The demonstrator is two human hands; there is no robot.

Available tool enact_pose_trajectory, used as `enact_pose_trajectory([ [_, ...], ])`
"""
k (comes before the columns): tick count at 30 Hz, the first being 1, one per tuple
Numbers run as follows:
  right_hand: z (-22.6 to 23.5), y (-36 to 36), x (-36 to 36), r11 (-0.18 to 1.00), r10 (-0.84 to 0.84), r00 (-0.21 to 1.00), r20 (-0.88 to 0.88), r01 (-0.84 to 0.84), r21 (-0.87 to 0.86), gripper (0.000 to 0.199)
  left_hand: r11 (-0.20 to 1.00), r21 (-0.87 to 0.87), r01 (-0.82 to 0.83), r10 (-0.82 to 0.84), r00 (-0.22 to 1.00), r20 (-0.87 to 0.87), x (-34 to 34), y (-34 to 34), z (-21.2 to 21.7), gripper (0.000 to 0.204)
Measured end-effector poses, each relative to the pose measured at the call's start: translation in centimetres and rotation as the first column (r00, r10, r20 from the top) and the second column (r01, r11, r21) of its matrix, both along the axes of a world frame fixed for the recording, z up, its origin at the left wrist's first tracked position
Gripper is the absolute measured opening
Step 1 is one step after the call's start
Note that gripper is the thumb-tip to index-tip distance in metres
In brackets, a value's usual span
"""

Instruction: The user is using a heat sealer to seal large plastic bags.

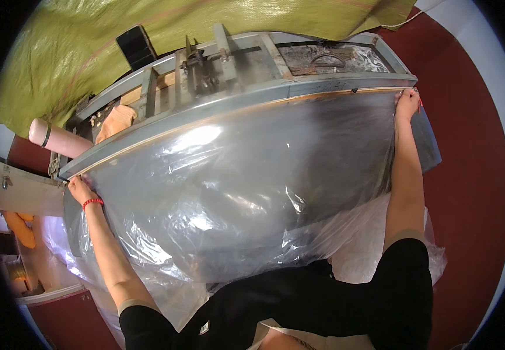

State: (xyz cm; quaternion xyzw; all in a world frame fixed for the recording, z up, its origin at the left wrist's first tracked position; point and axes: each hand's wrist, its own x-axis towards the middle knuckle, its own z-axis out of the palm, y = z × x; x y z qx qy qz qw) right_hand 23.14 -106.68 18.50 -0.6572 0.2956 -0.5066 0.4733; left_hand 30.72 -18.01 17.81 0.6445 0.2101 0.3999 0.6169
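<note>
One left hand (pixel 79 189), one right hand (pixel 406 105), grip pinched on clear plastic (pixel 229 198), grey bench (pixel 235 95), red floor (pixel 468 192)

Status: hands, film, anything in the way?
Left hand pinching clear film at its far left corner; right hand, far right. Film spread between, wrinkled. No loose object seen on it; grey frame along far edge.

1 pink cylinder (pixel 65 139), 1 black slab (pixel 135 48), 1 yellow-green tarp (pixel 71 64).
</note>
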Motion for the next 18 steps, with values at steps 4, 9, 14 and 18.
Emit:
enact_pose_trajectory([
  [4,1.3,1.7,-0.8,0.976,0.198,0.978,-0.062,-0.19,0.109,0.021,0.996,0.003,0.089,-0.089,0.996,-0.023,-0.9,1.6,0.2,0.013],
  [9,5.5,4.8,-5.7,0.966,0.208,0.946,-0.247,-0.238,-0.098,0.029,0.885,0.072,0.46,-0.441,0.878,-0.188,-5.1,1.4,2.9,0.005],
  [14,5.9,2.9,-12.7,0.891,-0.269,0.899,-0.344,0.097,-0.443,0.03,0.74,0.338,0.582,-0.519,0.813,-0.263,-13.4,-3.5,8.2,0.005],
  [18,8.2,5.1,-13.4,0.421,-0.523,0.852,-0.021,0.236,-0.876,0.032,0.715,0.197,0.67,-0.663,0.74,-0.11,-18.0,-6.6,10.5,0.005],
])
